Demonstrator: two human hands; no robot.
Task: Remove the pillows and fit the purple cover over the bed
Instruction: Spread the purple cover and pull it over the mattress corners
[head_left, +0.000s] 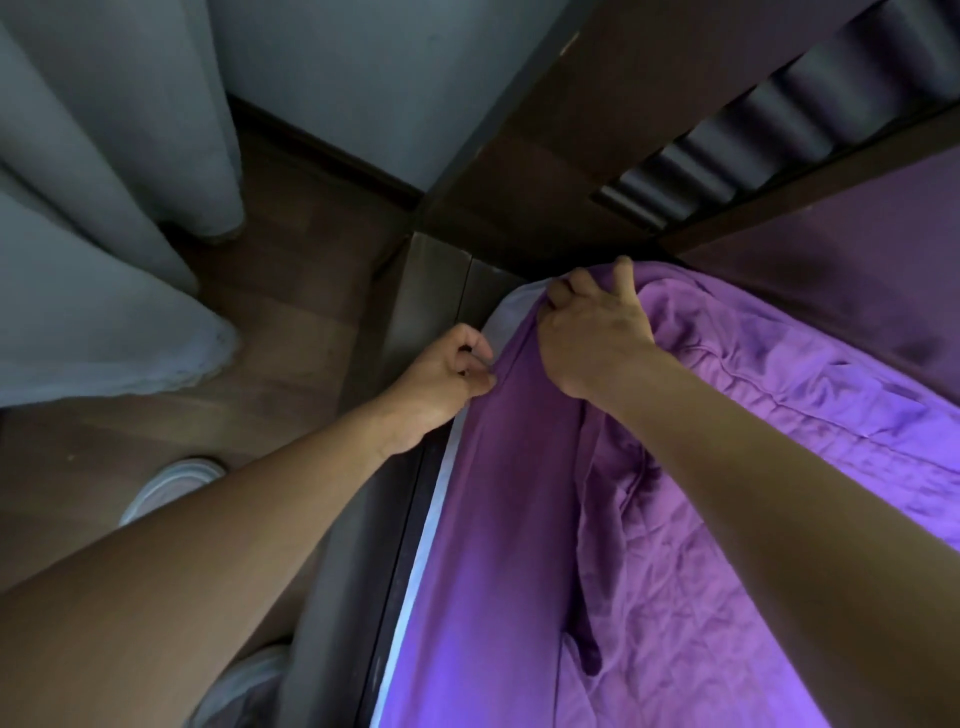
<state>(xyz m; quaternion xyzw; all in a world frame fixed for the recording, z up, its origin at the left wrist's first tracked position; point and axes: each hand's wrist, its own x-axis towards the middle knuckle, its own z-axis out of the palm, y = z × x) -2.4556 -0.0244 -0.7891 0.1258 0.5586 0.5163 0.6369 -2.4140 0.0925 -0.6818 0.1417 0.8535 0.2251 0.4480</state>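
Bed (371, 545) runs along my right. The purple cover (675, 519) lies rumpled on top, its long edge following the white mattress (422, 545) side up to the headboard (561, 156) corner, just ahead of both hands. Right hand (592, 332) is nearer, fingers curled, bunching the cover at that corner. Left hand (441, 379) pinches the side hem. I judge the next pull goes down over the corner.

Wooden frame (436, 291) tight beside mattress (500, 318)

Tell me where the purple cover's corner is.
Centre of head view: the corner of the purple cover sits in the right hand at the mattress corner, beside the left hand.
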